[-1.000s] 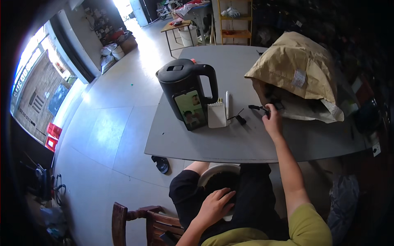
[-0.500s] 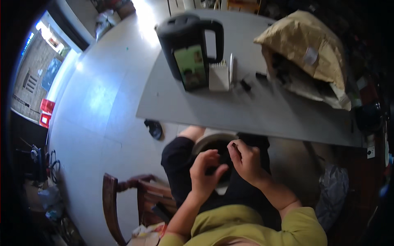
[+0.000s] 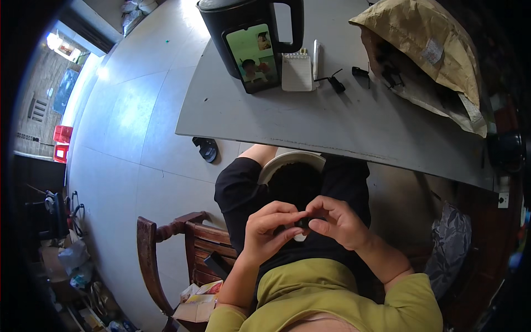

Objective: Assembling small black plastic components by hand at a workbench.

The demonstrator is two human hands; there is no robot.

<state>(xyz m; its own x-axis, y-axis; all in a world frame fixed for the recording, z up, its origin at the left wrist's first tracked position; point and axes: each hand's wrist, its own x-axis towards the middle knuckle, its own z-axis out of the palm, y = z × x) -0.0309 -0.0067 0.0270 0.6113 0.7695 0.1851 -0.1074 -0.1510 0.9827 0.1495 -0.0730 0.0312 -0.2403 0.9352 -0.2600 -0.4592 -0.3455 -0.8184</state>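
Observation:
My left hand (image 3: pixel 271 228) and my right hand (image 3: pixel 340 222) meet over my lap, fingertips pinched together. Between them sits a small black piece (image 3: pixel 302 222); its kind is too small to make out. Just beyond the hands, a pale bucket (image 3: pixel 266 175) stands between my legs under the table's edge. Dark contents (image 3: pixel 294 180) fill the part of it that shows. On the grey table (image 3: pixel 249 122) lie a small black part with a thin lead (image 3: pixel 335 84) and another black part (image 3: pixel 360 72).
A black jug (image 3: pixel 221 33) with a phone (image 3: pixel 253 58) leaning on it stands on the table, beside a notepad (image 3: pixel 297 73) and a white pen (image 3: pixel 316 58). An open brown paper bag (image 3: pixel 420 39) lies at right. A wooden chair (image 3: pixel 148 260) is at left, a black slipper (image 3: pixel 207 149) on the floor.
My hands, apart over the bucket before, have come together nearer my body. The left fingers have closed in from a spread curl. The view has tilted down somewhat.

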